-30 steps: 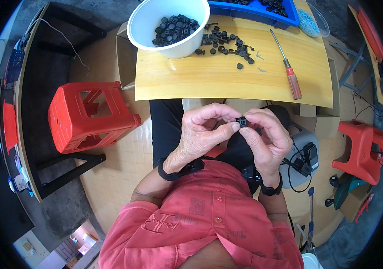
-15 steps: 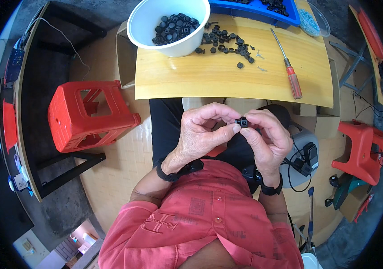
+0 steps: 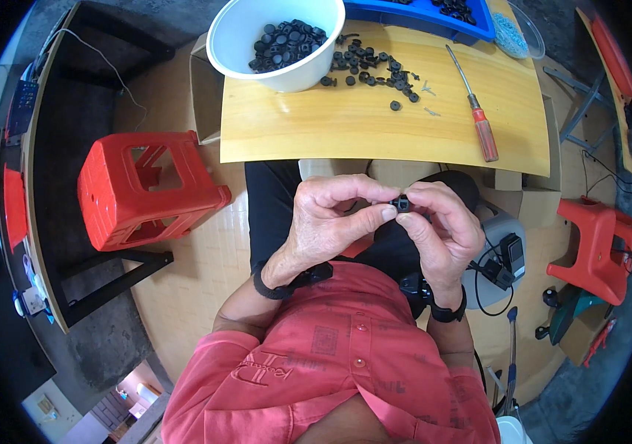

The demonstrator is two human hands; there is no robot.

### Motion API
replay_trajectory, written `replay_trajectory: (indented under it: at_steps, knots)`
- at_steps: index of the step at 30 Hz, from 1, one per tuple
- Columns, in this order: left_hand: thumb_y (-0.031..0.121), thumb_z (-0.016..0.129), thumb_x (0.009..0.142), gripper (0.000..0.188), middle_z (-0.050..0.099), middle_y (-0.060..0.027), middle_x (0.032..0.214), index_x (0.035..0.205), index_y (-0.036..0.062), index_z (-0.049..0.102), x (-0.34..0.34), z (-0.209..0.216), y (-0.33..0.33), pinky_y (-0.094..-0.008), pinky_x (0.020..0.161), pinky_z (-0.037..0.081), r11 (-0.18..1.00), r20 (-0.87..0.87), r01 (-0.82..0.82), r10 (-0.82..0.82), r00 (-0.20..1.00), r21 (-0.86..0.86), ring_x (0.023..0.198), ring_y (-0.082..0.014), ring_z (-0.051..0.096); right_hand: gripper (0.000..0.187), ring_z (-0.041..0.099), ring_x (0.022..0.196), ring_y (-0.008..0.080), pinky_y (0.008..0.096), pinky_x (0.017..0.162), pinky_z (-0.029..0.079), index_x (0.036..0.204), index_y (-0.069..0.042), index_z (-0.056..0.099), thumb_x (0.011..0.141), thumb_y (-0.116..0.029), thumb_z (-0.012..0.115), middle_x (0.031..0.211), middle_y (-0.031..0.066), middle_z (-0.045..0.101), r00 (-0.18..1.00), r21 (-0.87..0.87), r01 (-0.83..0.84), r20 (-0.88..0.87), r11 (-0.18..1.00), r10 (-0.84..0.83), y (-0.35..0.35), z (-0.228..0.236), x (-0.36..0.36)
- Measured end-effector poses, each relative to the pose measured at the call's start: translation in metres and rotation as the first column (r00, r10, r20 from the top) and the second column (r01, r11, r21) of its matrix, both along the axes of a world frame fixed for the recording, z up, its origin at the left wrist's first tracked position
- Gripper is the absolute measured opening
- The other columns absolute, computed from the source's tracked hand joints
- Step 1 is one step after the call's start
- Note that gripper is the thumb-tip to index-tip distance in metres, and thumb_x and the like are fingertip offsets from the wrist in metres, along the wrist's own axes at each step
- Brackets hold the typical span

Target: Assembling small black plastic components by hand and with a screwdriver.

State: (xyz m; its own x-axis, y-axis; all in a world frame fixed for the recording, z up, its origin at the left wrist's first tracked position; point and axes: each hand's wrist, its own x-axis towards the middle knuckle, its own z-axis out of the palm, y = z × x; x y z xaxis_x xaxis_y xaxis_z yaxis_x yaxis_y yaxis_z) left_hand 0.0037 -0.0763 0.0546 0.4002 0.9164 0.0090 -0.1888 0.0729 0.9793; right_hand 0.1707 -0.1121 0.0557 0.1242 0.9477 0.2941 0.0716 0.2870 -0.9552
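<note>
A small black plastic part (image 3: 402, 203) is pinched between both hands, above my lap and just in front of the table edge. My left hand (image 3: 334, 216) grips its left side with thumb and forefinger. My right hand (image 3: 443, 220) closes thumb and forefinger on its right side. The fingertips cover much of the part, so its exact kind does not show. Beyond my hands, several similar loose black parts (image 3: 364, 66) lie scattered on the wooden table (image 3: 294, 133). A screwdriver (image 3: 482, 126) with a red handle lies at the table's right.
A white bowl (image 3: 275, 78) of black parts stands at the table's far left. Behind are a blue tray (image 3: 434, 28) and a clear dish of small bluish pieces (image 3: 510, 38). Thin metal screws (image 3: 431, 112) lie near the screwdriver. Red stools (image 3: 146, 189) stand on either side.
Both hands keep their pinch on the small black part. The part has turned slightly between the fingertips, and the left fingers have shifted a little.
</note>
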Motion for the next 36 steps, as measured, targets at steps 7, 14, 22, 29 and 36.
replay_trajectory:
  at_steps: [7, 14, 22, 29, 36]
  knots:
    - [-0.005, 0.069, 0.077, 0.021, 0.068, -0.0117, 0.089, 0.098, -0.0037, 0.066, 0.001, 0.003, -0.002, -0.0248, 0.074, 0.051, 1.000, -0.013, -0.009, 0.008, 1.000, -0.008, 0.082, -0.0135, 0.063, 0.023, 0.063, 0.081, 0.0198, 0.0272, 0.070, 0.050, 0.092, 0.003, 0.062, 0.071, 0.003, 0.072, 0.090, 0.0141, 0.065, 0.999, 0.019, 0.022, 0.048, 1.000, -0.023, -0.001, 0.000, -0.001]
    - [-0.005, 0.068, 0.077, 0.019, 0.068, -0.0127, 0.089, 0.097, -0.0053, 0.066, 0.002, 0.004, -0.003, -0.0250, 0.073, 0.051, 0.998, 0.002, -0.009, 0.009, 1.000, -0.058, 0.082, -0.0146, 0.064, 0.023, 0.063, 0.079, 0.0201, 0.0265, 0.068, 0.050, 0.093, 0.004, 0.063, 0.071, 0.004, 0.072, 0.089, 0.0152, 0.065, 0.998, 0.069, 0.009, 0.056, 0.998, -0.013, 0.000, -0.002, 0.001]
    - [-0.004, 0.065, 0.080, 0.016, 0.065, -0.0085, 0.080, 0.096, -0.0044, 0.065, 0.011, 0.001, -0.007, -0.0210, 0.060, 0.047, 0.978, 0.038, -0.090, 0.085, 0.996, 0.186, 0.071, -0.0084, 0.059, 0.024, 0.063, 0.076, 0.0185, 0.0252, 0.064, 0.050, 0.093, 0.004, 0.064, 0.070, 0.007, 0.071, 0.089, 0.0152, 0.065, 0.999, 0.136, -0.006, 0.041, 0.991, 0.000, 0.000, -0.003, 0.001]
    - [-0.005, 0.065, 0.079, 0.015, 0.066, -0.0110, 0.079, 0.093, -0.0044, 0.065, 0.014, 0.008, -0.007, -0.0229, 0.060, 0.048, 0.951, 0.003, -0.112, 0.116, 0.993, 0.287, 0.070, -0.0124, 0.063, 0.024, 0.063, 0.075, 0.0163, 0.0244, 0.062, 0.050, 0.094, 0.003, 0.063, 0.072, 0.007, 0.070, 0.091, 0.0152, 0.065, 0.989, 0.090, 0.010, -0.150, 0.996, 0.003, -0.003, -0.009, -0.001]
    - [-0.003, 0.065, 0.079, 0.015, 0.066, -0.0103, 0.076, 0.094, -0.0032, 0.065, 0.013, 0.014, -0.007, -0.0230, 0.058, 0.049, 0.954, -0.039, -0.082, 0.098, 0.994, 0.290, 0.067, -0.0125, 0.063, 0.024, 0.063, 0.074, 0.0159, 0.0246, 0.062, 0.052, 0.095, 0.004, 0.063, 0.072, 0.008, 0.068, 0.093, 0.0163, 0.064, 0.972, 0.089, -0.016, -0.231, 0.996, 0.036, -0.003, -0.012, 0.000]
